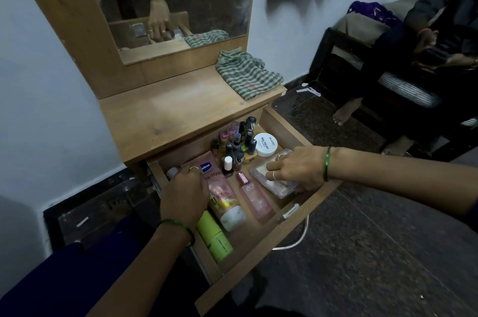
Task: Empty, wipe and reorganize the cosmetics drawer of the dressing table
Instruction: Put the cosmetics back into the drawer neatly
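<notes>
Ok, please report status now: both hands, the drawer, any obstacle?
Left hand on pink tube. Right hand grips clear case. Drawer open, full of cosmetics. Checked cloth waits on top; nothing blocking.

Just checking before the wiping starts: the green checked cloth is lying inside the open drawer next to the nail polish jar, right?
Not quite. The head view shows the green checked cloth lying on the dressing table top, at its right end below the mirror, not inside the open drawer. The nail polish jar is in the drawer.

One head-worn wide-angle view was given, aimed forward and steeply down from close above the open drawer (261,262), with the mirror (181,6) kept at the top.
</notes>
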